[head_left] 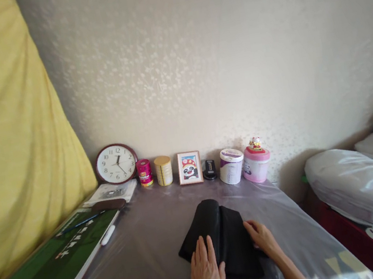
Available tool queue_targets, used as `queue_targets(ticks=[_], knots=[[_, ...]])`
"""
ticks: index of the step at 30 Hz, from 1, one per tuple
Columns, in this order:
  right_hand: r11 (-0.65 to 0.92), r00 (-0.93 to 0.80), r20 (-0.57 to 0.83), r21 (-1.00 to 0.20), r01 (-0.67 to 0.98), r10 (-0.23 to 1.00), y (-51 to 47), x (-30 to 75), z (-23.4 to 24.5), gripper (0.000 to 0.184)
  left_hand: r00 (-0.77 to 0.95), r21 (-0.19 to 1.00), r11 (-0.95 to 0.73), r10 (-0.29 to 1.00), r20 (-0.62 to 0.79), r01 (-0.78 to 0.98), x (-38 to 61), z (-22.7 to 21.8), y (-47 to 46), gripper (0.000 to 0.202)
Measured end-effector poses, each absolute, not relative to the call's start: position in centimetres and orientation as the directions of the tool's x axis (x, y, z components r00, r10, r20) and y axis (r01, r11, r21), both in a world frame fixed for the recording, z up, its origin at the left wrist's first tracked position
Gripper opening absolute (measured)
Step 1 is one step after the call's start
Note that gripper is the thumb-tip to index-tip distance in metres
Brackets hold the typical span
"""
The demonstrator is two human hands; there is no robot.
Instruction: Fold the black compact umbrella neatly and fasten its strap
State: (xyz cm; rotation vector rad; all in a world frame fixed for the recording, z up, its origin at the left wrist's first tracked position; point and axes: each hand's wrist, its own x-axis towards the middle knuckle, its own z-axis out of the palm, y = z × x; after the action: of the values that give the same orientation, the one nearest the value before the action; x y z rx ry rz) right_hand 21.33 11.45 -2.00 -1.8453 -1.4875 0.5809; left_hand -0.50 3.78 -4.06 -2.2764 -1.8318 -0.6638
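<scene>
A black, folded, cloth-like piece (235,236) lies near the front of the table, with a raised fold running down its middle. I cannot make out exactly what kind of item it is. My left hand (207,270) rests flat on its left part, fingers stretched out. At its right edge, my right hand (261,237) is closed, with thumb and fingers pinching the black material. Part of the piece's lower right side is hidden by the right hand.
Along the wall stand a clock (117,163), a pink tin (145,173), a yellow canister (163,171), a framed panda picture (189,168), a black stapler-like object (209,170) and two tubs (231,170). A green pad (59,258) lies left; plastic bags (364,185) sit right.
</scene>
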Motion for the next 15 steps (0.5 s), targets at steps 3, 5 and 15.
queue_targets(ticks=[3,5,15], knots=[[-0.047,0.219,0.115,-0.785,0.618,0.969,10.9,20.8,-1.7,0.039,0.162,0.152,-0.243,0.896,0.413,0.958,-0.5,-3.8,3.7,0.054],[-0.033,0.215,0.132,-0.778,0.628,0.968,10.6,20.5,-1.4,0.04,0.159,0.147,-0.236,0.9,0.407,0.961,-0.5,-3.6,3.7,0.053],[-0.032,0.212,0.162,-0.718,0.696,0.964,10.7,19.7,-0.5,0.033,0.128,0.162,-0.217,0.891,0.435,0.963,-0.2,-3.8,3.6,0.052]])
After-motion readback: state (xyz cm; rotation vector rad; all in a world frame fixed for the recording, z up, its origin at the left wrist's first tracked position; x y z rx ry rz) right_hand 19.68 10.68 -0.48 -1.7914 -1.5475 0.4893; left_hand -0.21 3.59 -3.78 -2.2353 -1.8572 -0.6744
